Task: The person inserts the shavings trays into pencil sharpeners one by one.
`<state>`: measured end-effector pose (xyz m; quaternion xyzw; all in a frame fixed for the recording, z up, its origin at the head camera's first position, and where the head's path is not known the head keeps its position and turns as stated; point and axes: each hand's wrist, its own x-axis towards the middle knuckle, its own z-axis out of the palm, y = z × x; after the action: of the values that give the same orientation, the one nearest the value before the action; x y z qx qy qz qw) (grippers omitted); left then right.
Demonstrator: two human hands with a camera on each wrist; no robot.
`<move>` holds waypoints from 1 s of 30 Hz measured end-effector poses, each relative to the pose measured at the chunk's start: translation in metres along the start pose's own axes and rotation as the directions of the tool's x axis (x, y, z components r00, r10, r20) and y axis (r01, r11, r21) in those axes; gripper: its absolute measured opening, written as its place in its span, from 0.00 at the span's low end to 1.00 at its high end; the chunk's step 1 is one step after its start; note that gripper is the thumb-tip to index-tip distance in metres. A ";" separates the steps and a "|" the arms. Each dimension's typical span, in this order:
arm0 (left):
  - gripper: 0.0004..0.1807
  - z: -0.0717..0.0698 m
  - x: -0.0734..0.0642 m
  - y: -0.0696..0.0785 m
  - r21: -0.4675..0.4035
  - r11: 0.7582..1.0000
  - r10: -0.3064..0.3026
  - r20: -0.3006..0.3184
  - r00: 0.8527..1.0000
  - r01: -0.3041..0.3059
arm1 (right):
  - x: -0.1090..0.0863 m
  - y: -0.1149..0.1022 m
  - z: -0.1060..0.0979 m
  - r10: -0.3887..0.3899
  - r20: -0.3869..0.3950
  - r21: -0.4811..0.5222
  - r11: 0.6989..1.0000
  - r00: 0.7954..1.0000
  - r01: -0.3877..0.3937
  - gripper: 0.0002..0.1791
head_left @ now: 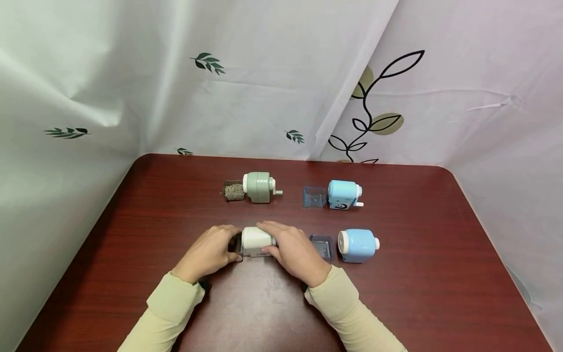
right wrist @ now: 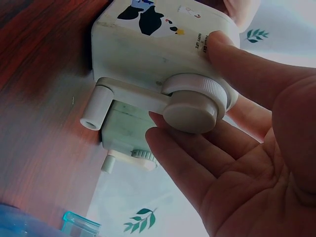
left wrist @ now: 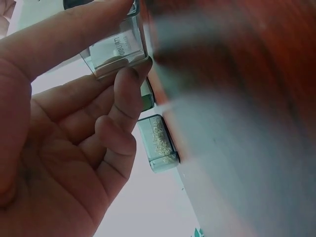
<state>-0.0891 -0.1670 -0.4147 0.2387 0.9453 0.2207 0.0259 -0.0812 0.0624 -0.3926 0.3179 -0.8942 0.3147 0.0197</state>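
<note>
A white crank pencil sharpener (head_left: 256, 239) stands on the table between both hands. My right hand (head_left: 294, 249) grips its body from the right; the right wrist view shows the thumb on the side with the printed picture, and the crank handle (right wrist: 131, 96) beside the palm. At the sharpener's left end, my left hand (head_left: 211, 249) pinches a clear shavings drawer (left wrist: 118, 49) between thumb and fingers. The left wrist view shows the drawer's see-through walls. How far the drawer sits in the sharpener is hidden by the fingers.
Behind stands a green sharpener (head_left: 258, 188) with a shavings-filled drawer (head_left: 234, 191) at its left. To the right are a light blue sharpener (head_left: 342, 194) with its drawer (head_left: 314, 197) and, nearer, a blue sharpener (head_left: 360, 245) beside another drawer (head_left: 322, 247). White curtains (head_left: 264, 73) surround the table.
</note>
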 end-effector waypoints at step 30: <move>0.22 0.002 0.002 0.007 0.001 1.000 0.027 -0.029 0.999 -0.027 | -0.001 -0.003 0.000 -0.024 -0.019 -0.006 1.000 1.000 0.024 0.28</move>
<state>-0.0875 -0.1596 -0.4134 0.2483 0.9423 0.2242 0.0090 -0.0791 0.0612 -0.3913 0.3256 -0.8909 0.3150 0.0330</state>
